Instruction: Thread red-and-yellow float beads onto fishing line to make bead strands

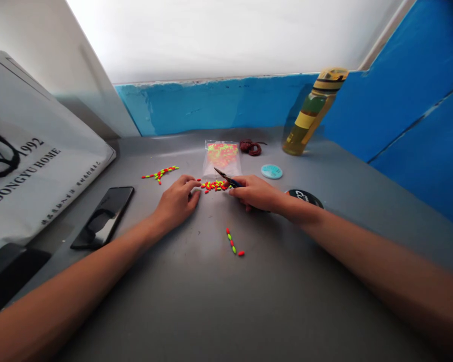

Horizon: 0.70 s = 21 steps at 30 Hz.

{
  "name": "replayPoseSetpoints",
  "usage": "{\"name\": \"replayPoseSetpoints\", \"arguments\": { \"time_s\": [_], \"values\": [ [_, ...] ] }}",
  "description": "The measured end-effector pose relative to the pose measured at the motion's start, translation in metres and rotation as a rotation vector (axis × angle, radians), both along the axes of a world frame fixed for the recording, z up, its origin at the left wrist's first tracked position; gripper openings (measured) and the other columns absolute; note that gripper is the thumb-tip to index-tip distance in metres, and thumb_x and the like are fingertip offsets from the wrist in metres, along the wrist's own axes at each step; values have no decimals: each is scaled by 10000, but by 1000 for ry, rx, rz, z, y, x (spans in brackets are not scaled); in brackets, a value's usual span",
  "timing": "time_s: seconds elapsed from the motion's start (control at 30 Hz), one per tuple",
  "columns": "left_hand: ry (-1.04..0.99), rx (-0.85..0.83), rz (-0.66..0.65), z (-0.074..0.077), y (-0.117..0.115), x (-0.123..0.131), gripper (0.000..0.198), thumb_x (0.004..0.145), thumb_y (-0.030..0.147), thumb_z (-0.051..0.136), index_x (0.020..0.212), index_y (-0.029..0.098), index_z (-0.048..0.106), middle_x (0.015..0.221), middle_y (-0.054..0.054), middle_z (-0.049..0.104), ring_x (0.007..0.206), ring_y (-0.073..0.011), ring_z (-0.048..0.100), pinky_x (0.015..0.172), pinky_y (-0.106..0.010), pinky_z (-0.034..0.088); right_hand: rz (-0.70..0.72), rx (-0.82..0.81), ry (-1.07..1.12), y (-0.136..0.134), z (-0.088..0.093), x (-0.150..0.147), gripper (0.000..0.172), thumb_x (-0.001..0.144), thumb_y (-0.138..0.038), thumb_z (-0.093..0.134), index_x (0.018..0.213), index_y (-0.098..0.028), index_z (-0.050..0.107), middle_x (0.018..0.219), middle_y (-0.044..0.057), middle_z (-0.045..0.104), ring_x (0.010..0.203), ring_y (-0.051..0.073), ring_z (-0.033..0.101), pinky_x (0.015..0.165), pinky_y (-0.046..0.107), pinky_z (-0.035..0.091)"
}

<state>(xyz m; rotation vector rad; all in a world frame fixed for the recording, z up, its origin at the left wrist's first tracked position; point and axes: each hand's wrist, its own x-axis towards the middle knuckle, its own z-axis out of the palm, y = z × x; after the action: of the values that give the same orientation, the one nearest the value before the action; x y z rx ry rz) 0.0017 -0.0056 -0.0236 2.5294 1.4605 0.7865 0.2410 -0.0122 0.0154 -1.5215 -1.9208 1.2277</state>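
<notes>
My right hand (pixel 254 193) grips a small pointed hand tool with a blue handle (pixel 226 178), its dark tip angled up and to the left over a loose pile of red and yellow-green oval beads (pixel 214 186). My left hand (pixel 177 201) rests on the grey table with curled fingers at the pile's left edge; anything pinched there is too small to see. A short row of beads (pixel 160 173) lies beyond my left hand, and another row (pixel 232 241) lies below my hands. Behind the pile is a clear plastic bag of similar beads (pixel 222 157).
A dark red cord (pixel 251 147), a pale blue round spool (pixel 272 171) and a black spool (pixel 305 197) lie on the table (pixel 181 286). A tilted yellow-and-green bottle (pixel 313 113) stands at the back. A black phone (pixel 103 217) and a printed white bag (pixel 33 146) are at left.
</notes>
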Motion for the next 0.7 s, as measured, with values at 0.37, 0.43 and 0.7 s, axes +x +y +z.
{"name": "replayPoseSetpoints", "arguments": {
  "time_s": [0.37,0.43,0.7],
  "values": [
    [37,1,-25,2,3,-1,199,931,201,520,942,177,717,1002,-85,689,903,-215,634,812,-339,481,22,32,-33,-1,0,0,325,850,-200,555,1149,-153,673,583,-28,520,433,110,531,397,208,429],
    [32,0,-25,2,3,-1,199,932,201,518,939,177,716,1006,-86,689,910,-215,635,816,-339,481,24,31,-36,-1,0,1,335,851,-200,553,1161,-156,670,582,-29,521,437,112,533,401,210,428],
    [76,20,-29,2,2,-1,246,940,225,522,1041,211,746,1034,-73,699,919,-220,640,774,-329,479,32,42,-36,-1,1,0,336,850,-194,558,1162,-151,676,578,-24,526,447,109,536,405,194,416]
  ]
}}
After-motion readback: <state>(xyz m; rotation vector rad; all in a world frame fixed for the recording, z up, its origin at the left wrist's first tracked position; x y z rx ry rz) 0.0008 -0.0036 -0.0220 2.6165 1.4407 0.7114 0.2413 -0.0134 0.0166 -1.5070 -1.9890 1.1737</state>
